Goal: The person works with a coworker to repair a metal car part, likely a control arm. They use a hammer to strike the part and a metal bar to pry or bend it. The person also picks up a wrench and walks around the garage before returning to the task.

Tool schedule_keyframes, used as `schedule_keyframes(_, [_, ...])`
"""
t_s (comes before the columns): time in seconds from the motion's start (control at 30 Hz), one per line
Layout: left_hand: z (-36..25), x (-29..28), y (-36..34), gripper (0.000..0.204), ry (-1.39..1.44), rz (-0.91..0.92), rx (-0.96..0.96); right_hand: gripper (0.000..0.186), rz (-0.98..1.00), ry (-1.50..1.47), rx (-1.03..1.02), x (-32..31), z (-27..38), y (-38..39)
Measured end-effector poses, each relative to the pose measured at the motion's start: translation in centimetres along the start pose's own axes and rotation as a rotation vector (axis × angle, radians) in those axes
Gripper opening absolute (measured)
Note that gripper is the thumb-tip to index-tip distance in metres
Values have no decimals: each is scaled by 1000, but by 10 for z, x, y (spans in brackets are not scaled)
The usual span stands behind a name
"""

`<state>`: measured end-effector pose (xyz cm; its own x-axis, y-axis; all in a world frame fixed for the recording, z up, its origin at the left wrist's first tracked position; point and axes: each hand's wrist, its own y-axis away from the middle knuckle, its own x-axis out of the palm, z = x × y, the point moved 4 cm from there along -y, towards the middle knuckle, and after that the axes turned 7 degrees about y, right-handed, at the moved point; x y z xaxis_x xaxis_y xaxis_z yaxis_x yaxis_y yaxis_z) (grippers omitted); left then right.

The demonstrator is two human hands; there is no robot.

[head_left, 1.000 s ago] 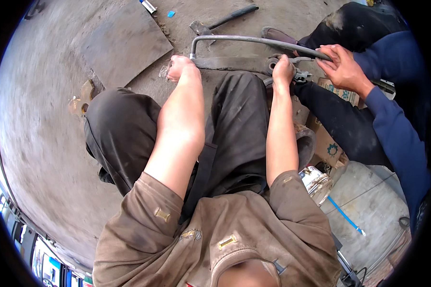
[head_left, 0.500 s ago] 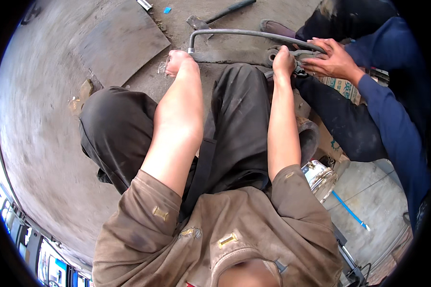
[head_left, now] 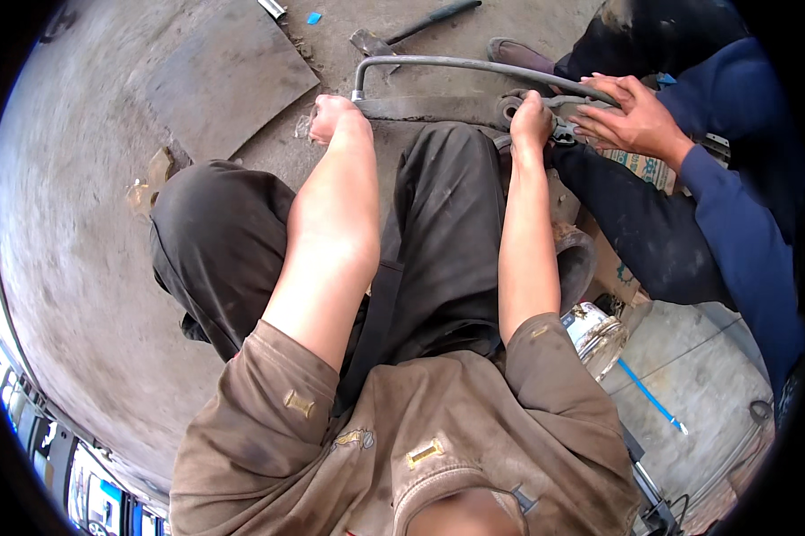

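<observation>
A long, curved, flat steel bar with an eye at its right end, like a leaf spring (head_left: 429, 108), lies across in front of my knees. My left hand (head_left: 333, 120) is closed at its left end, right below the socket of an L-shaped wrench (head_left: 474, 62). What sits inside that fist is hidden. Around the eye end my right hand (head_left: 532, 122) is closed, thumb up beside the hole. At far right, a co-worker's hands (head_left: 634, 116) are at the free end of the wrench handle, fingers stretched out.
A hammer (head_left: 375, 42) lies beyond the wrench. To the left is a flat metal plate (head_left: 228, 85), with a small yellowish block (head_left: 159, 167) nearer my knee. A dirty white bucket (head_left: 599, 335), cardboard (head_left: 609, 263) and a blue rod (head_left: 650, 393) are at right. The co-worker's leg (head_left: 643, 232) reaches in close.
The co-worker's hands have shifted slightly right and down at the wrench handle's end, the fingers straighter. My own hands stay almost where they were.
</observation>
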<state>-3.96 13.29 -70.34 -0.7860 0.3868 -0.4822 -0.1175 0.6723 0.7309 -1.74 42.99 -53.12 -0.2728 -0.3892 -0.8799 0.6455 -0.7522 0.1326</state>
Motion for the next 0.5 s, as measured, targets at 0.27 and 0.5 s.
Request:
schedule_keyframes(0.27, [-2,0,6,42,-24,23,-46,50,-24,51,58,-8,21,4])
schedule_keyframes(0.5, [-12,-13,26,43,-20,35,28,51,-33,-50,-3,-3,-1,0])
